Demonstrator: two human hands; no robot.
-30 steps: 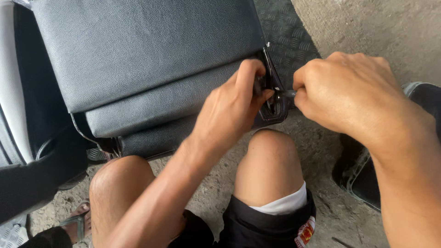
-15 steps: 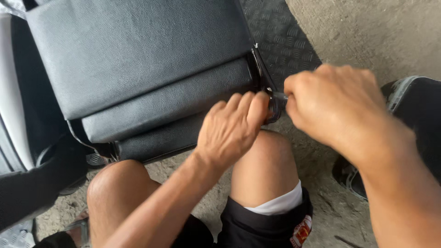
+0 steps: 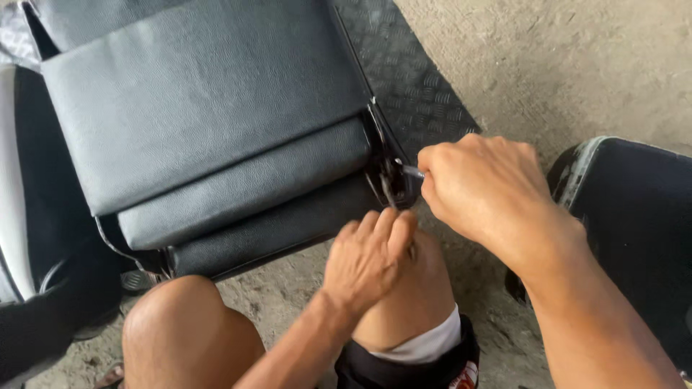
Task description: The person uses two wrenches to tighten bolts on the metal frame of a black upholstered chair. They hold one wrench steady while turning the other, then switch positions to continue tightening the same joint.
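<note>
A folded black leather car seat (image 3: 209,137) lies on the ground in front of me. At its right corner is a black metal hinge bracket (image 3: 393,176). My right hand (image 3: 483,187) is closed around a small metal tool (image 3: 412,171) whose tip points into the bracket. My left hand (image 3: 367,256) rests with curled fingers just below the bracket, over my right knee, touching the seat's lower edge; whether it grips anything is hidden.
A black checker-plate mat (image 3: 414,79) lies under the seat's right side on the concrete floor (image 3: 562,65). Another dark seat part (image 3: 634,216) stands at the right. A black and white seat (image 3: 29,216) is at the left. My bare knees are below.
My left hand has slid down off the bracket to the seat's lower edge by my knee. My right hand stays at the bracket with the tool.
</note>
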